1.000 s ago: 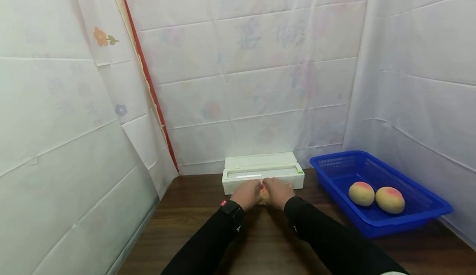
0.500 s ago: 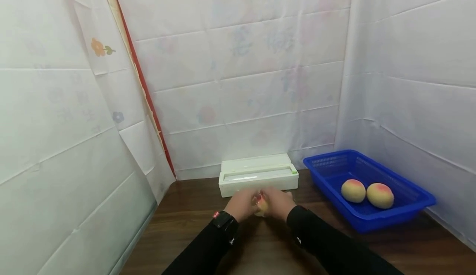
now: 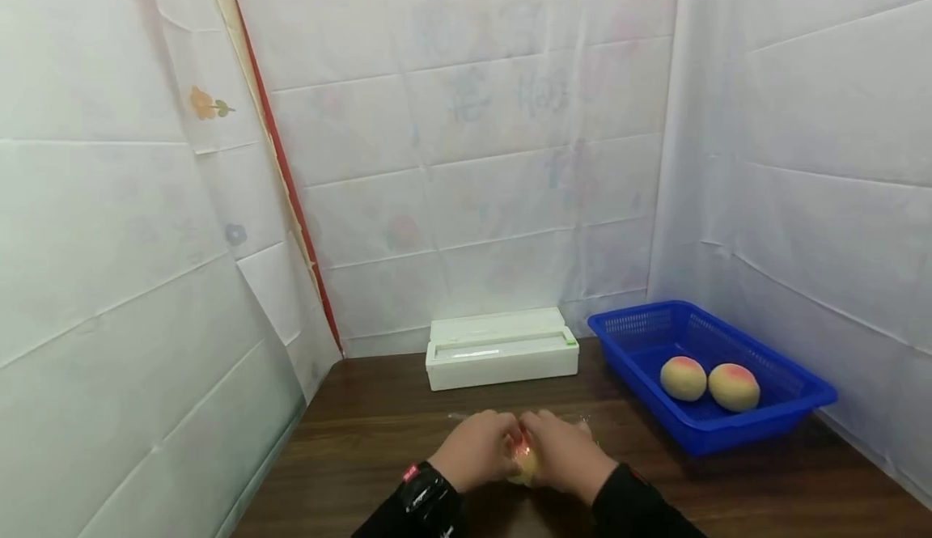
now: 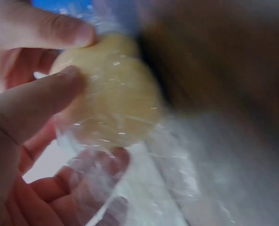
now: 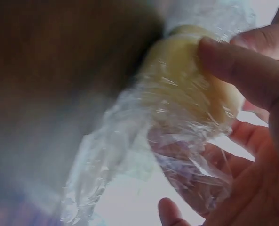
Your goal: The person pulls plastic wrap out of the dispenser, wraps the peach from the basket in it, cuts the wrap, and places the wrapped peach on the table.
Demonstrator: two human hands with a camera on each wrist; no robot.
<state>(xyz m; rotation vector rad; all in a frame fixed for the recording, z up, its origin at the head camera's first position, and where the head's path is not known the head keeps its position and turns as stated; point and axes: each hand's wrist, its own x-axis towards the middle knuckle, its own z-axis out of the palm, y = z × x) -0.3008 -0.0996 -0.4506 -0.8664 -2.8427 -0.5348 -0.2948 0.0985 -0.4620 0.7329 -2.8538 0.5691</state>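
Between both hands is a yellow peach with a pink top (image 3: 525, 463), covered in clear plastic wrap (image 5: 106, 146). My left hand (image 3: 475, 451) grips it from the left, its thumb pressed on the yellow skin in the left wrist view. From the other side my right hand (image 3: 566, 453) grips the same peach, thumb on its surface. Loose wrap hangs past the fruit in both wrist views, with some fingers behind the film. Most of the peach is covered by the hands in the head view.
A white wrap dispenser box (image 3: 502, 370) with its lid raised stands behind the hands, near the back wall. To the right, a blue plastic basket (image 3: 786, 425) holds two peaches (image 3: 683, 379). White sheeting encloses the dark wooden table (image 3: 349, 441).
Both hands have drawn back from the white box toward the person, bringing the wrapped peach along. The peaches in the basket have stayed put. The head view has shifted slightly.
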